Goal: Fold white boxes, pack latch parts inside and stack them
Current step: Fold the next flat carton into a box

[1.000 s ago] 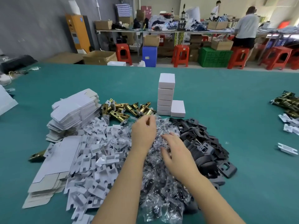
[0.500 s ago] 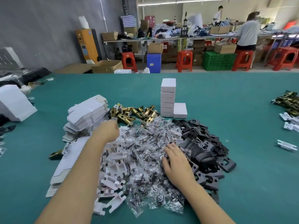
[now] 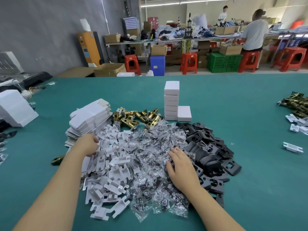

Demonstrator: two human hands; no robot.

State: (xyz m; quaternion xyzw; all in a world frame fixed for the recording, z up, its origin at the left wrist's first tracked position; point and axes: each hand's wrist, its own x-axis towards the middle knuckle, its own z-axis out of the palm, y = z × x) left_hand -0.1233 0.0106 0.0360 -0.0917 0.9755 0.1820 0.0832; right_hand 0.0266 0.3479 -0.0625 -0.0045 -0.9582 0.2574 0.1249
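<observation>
- Left hand (image 3: pixel 88 145), fingers curled on white inserts (image 3: pixel 110 165) left of centre; whether it grips one is unclear.
- Right hand (image 3: pixel 180 165) lies flat, fingers relaxed, on clear bags (image 3: pixel 155 147).
- Folded boxes (image 3: pixel 171 100) stacked upper centre; bare green table (image 3: pixel 250 114) at right.
- No readable writing.

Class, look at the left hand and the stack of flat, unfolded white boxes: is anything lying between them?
Nothing visible. The left hand is at the near edge of the stack of flat white boxes, with white plastic inserts heaped just to its right, beside the path, not across it.
</observation>
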